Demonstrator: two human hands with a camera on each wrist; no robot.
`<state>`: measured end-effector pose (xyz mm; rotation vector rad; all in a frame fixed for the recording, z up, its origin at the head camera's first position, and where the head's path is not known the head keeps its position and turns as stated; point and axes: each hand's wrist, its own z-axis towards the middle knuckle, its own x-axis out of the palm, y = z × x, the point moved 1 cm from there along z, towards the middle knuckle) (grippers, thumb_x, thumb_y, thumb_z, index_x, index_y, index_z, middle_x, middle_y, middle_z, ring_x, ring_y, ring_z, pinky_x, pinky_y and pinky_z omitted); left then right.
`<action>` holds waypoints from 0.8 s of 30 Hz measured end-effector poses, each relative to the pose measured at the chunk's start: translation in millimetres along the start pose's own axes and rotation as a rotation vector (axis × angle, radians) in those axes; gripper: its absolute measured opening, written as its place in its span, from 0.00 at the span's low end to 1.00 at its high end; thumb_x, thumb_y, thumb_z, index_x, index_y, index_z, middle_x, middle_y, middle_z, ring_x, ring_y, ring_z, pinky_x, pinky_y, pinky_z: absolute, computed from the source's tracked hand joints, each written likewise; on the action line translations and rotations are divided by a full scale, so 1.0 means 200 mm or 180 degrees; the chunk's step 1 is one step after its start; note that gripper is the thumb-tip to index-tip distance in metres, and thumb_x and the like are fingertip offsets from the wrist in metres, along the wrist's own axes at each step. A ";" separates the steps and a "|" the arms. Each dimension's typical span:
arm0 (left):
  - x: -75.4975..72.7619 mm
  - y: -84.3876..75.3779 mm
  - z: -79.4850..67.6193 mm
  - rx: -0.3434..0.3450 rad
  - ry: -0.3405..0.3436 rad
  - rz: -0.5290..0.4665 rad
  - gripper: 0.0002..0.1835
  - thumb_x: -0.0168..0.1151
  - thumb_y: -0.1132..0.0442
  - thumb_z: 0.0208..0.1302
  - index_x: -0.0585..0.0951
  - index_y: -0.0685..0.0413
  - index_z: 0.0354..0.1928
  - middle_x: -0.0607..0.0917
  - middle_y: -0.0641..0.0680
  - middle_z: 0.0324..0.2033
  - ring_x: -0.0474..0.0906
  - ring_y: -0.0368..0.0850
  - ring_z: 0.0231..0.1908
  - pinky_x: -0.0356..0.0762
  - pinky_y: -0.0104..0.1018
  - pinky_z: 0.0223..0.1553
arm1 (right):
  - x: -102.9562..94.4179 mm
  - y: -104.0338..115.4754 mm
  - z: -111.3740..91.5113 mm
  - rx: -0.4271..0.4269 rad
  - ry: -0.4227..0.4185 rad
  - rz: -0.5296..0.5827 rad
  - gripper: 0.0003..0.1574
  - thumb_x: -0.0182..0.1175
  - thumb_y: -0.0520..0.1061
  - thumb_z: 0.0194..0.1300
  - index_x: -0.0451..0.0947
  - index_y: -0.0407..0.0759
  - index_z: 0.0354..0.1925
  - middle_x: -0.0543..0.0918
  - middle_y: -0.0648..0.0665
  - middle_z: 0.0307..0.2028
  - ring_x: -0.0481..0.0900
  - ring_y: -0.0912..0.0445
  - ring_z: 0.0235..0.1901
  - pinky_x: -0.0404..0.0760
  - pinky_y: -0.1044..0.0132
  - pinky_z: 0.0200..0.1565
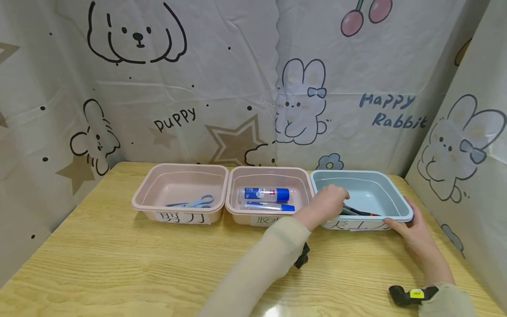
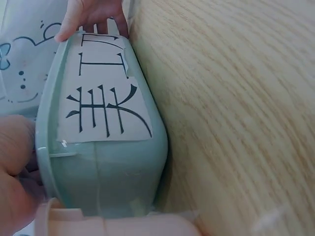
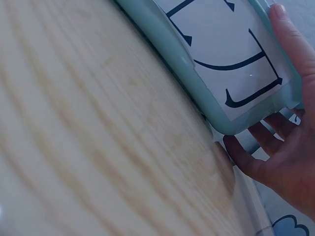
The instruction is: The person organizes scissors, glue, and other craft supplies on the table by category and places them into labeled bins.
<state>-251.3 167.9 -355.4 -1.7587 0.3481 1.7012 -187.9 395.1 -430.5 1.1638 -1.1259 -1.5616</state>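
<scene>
A light-blue plastic bin stands at the right of the row, its front label carrying large black characters. My left hand reaches over its left side into the bin, fingers bent; the fingertips are hidden, so whether they hold anything does not show. Right beside that hand lie dark utility knives, one with a red part, on the bin floor. My right hand grips the bin's right end. In the right wrist view, the thumb is at the front rim and the other fingers curl round the end.
To the left, a pink bin holds two glue bottles with blue caps. Farther left, another pink bin holds blue-handled scissors. All stand on a wood-grain table, with a printed curtain behind.
</scene>
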 end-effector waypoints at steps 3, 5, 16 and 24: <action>-0.02 0.00 -0.02 0.0088 -0.0076 0.0186 0.15 0.55 0.58 0.64 0.77 0.38 0.52 0.80 0.39 0.48 0.76 0.31 0.46 0.73 0.19 0.43 | -0.01 0.00 0.00 0.0035 -0.0007 -0.0029 0.52 0.58 0.39 0.61 0.36 0.53 0.71 0.47 0.51 0.68 0.47 0.65 0.65 0.50 0.86 0.59; -0.03 0.00 -0.03 0.0166 -0.0146 0.0329 0.14 0.56 0.55 0.63 0.78 0.37 0.51 0.80 0.38 0.47 0.77 0.30 0.43 0.74 0.19 0.38 | -0.01 0.00 0.00 0.0049 -0.0007 -0.0045 0.53 0.58 0.39 0.61 0.35 0.53 0.71 0.47 0.51 0.68 0.47 0.65 0.64 0.50 0.86 0.59; -0.11 0.08 -0.13 0.0320 -0.0359 0.0416 0.11 0.56 0.52 0.63 0.80 0.39 0.46 0.82 0.38 0.41 0.77 0.30 0.37 0.72 0.20 0.32 | -0.04 0.00 0.00 0.0096 0.0071 -0.0063 0.54 0.57 0.40 0.62 0.31 0.51 0.71 0.42 0.50 0.70 0.47 0.65 0.65 0.52 0.86 0.58; -0.14 0.16 -0.24 0.0388 -0.0587 0.0188 0.10 0.57 0.53 0.62 0.82 0.42 0.43 0.82 0.40 0.37 0.75 0.30 0.34 0.68 0.18 0.27 | -0.06 0.08 -0.03 0.0171 0.0039 -0.0464 0.47 0.47 0.47 0.68 0.27 0.46 0.70 0.33 0.42 0.71 0.38 0.64 0.67 0.44 0.83 0.62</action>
